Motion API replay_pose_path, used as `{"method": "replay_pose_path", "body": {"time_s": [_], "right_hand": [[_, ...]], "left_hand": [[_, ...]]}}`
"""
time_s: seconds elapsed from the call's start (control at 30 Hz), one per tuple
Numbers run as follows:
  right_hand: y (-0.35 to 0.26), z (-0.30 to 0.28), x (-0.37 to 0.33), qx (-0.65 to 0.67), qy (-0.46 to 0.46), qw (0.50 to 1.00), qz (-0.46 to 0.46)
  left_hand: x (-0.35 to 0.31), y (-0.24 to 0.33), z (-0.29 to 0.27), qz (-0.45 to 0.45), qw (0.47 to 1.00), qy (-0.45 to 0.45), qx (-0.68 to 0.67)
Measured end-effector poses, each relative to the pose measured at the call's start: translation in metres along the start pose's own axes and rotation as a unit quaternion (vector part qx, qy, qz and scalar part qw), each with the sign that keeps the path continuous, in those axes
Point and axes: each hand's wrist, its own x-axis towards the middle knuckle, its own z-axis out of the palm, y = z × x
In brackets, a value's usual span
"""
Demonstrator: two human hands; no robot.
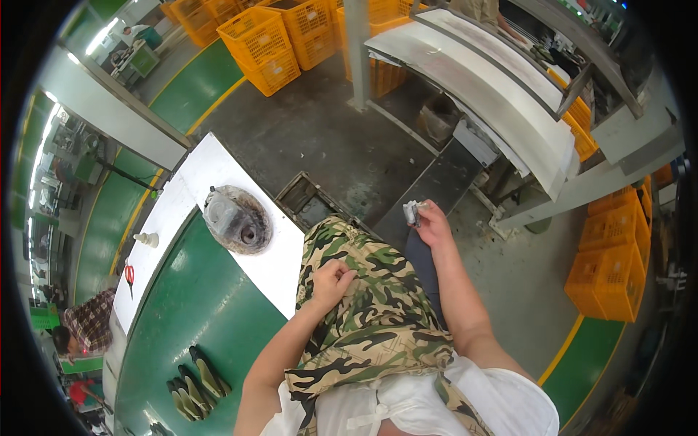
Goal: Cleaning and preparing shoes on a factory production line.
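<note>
My right hand (434,224) is raised over the dark bench on the right and pinches a small, irregular grey-white piece (413,211) whose kind I cannot make out. My left hand (333,283) lies against the camouflage apron (378,272) on my lap with its fingers curled in. Whether it grips anything is hidden. Left of it, on the white sheet (280,247), sits a round, stained brown-grey dish (254,243) with a crumpled, translucent grey thing (224,213) in it.
Several black-and-pale-green elongated pieces (207,372) lie on the green tabletop (196,305). Red-handled scissors (129,276) and a small whitish bottle (147,239) are farther left. Yellow crates (262,47) stand beyond a grey post (357,58). A person (91,323) is at the far left.
</note>
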Motion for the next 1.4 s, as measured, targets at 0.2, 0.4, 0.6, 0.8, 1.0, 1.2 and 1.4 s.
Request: {"method": "replay_pose_path", "body": {"time_s": [0.2, 0.4, 0.6, 0.8, 1.0, 1.2, 1.4], "right_hand": [[0.011, -0.017, 0.005, 0.053, 0.015, 0.998, 0.002], [0.009, -0.005, 0.006, 0.041, 0.017, 0.997, 0.058], [0.007, -0.007, 0.008, 0.050, 0.016, 0.997, 0.058], [0.008, -0.007, 0.010, 0.053, 0.008, 0.997, 0.061], [0.008, -0.010, 0.010, 0.050, 0.004, 0.997, 0.061], [0.008, -0.008, 0.009, 0.020, 0.007, 0.998, 0.061], [0.008, -0.008, 0.010, 0.016, 0.014, 0.998, 0.063]], "left_hand": [[0.001, -0.004, 0.001, -0.042, 0.999, -0.002, -0.006], [0.001, -0.005, 0.002, -0.048, 0.999, 0.009, -0.009], [0.001, -0.008, 0.002, -0.050, 0.999, 0.006, -0.014], [0.001, -0.008, 0.002, -0.053, 0.998, 0.003, -0.020], [0.001, -0.007, 0.002, -0.057, 0.998, 0.000, -0.024], [0.002, -0.008, 0.000, -0.056, 0.998, 0.004, -0.036], [0.003, -0.007, -0.001, -0.033, 0.998, 0.000, -0.057]]}}
